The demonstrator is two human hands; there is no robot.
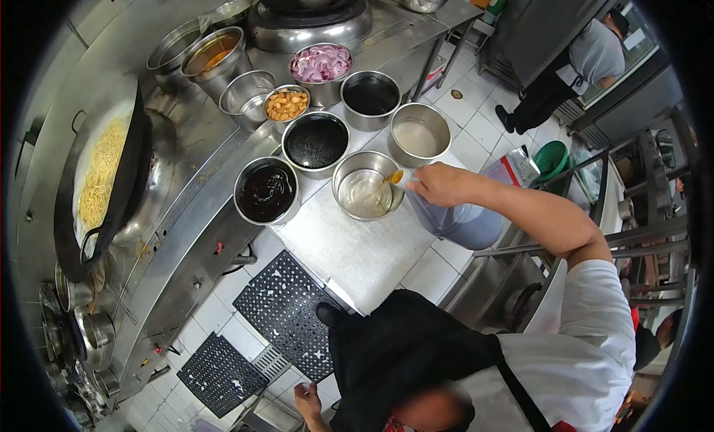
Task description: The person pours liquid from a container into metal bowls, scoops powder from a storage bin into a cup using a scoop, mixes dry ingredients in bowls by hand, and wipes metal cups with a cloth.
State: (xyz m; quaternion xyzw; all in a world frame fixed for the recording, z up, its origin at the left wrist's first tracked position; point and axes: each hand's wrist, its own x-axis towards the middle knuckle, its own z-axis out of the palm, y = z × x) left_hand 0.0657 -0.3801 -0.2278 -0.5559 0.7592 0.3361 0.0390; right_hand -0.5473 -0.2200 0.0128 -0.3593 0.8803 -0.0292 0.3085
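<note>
While curled, the right hand (pixel 439 185) grips a jug (pixel 468 225)

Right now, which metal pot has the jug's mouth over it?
The pot of clear liquid, beside the cloudy pot. The right hand holds the jug with its mouth over this rim. No other pot has that.
</note>
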